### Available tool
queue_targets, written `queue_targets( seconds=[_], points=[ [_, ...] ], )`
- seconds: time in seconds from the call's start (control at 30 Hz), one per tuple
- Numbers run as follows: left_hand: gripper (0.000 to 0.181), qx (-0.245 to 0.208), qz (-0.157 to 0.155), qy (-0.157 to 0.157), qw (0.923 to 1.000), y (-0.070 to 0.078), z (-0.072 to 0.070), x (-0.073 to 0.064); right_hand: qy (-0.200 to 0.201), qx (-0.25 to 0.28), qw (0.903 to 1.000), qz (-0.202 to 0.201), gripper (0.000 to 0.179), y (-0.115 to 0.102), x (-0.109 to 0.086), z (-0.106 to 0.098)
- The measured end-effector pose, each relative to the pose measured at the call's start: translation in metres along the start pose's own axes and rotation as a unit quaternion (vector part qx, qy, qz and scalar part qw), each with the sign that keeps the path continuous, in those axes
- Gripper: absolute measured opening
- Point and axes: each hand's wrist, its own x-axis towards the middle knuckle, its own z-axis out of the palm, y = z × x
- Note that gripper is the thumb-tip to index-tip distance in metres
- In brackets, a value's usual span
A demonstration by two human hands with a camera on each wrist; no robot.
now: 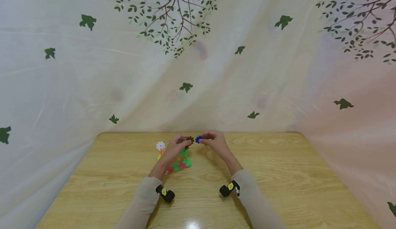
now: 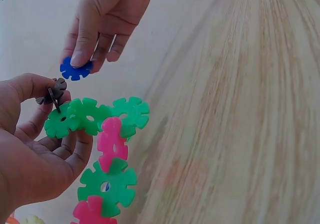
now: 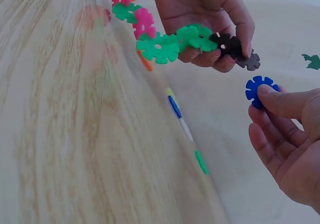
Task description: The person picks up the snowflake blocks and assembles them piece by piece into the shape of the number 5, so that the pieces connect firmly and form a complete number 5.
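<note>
My left hand [image 1: 174,148] pinches a dark brown notched plastic disc [image 3: 228,44] at the end of a chain of interlocking flower-shaped discs. From it the chain runs through green discs [image 2: 60,120], a pink disc [image 2: 113,144], another green disc [image 2: 119,181] and a second pink one [image 2: 93,211]. My right hand [image 1: 216,143] pinches a single blue disc [image 3: 259,89] between thumb and fingers. In the right wrist view the blue disc is close to the dark end of the chain, with a small gap between them. Part of the chain is hidden behind my left forearm in the head view.
A white disc [image 1: 160,146] and a yellow disc [image 1: 159,156] show left of my left hand. Along the wooden table's [image 1: 278,174] far edge lie loose pieces, among them a blue one [image 3: 174,106] and a green one [image 3: 201,162]. A printed curtain [image 1: 216,95] hangs behind.
</note>
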Motion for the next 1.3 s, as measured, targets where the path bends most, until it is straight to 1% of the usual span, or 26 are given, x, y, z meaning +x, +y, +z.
queue_targets(
  seconds=[0.1,0.4,0.73,0.9,1.1,1.3],
  points=[
    [0.019,-0.005,0.003,0.000,1.0000,0.000,0.001,0.000,0.010,-0.003,0.9999,-0.009,0.016,-0.003,0.000,0.000],
    [0.019,-0.013,0.003,0.006,0.9999,0.002,0.001,-0.001,0.009,-0.006,0.9997,-0.023,0.009,-0.007,-0.002,0.002],
    [0.018,-0.021,0.005,0.013,0.9997,0.001,0.001,0.000,0.019,-0.010,0.9995,-0.024,0.011,-0.008,-0.002,0.006],
    [0.017,-0.024,0.006,0.004,0.9997,0.001,0.001,0.001,0.013,-0.009,0.9995,-0.026,0.013,-0.010,-0.002,0.007],
    [0.019,-0.027,0.013,-0.023,0.9993,0.002,0.000,0.001,-0.005,-0.005,0.9996,-0.027,0.012,-0.013,-0.003,0.005],
    [0.008,-0.028,0.012,-0.037,0.9988,0.001,-0.002,0.000,-0.013,-0.007,0.9994,-0.030,0.010,-0.012,-0.004,0.003]
  ],
)
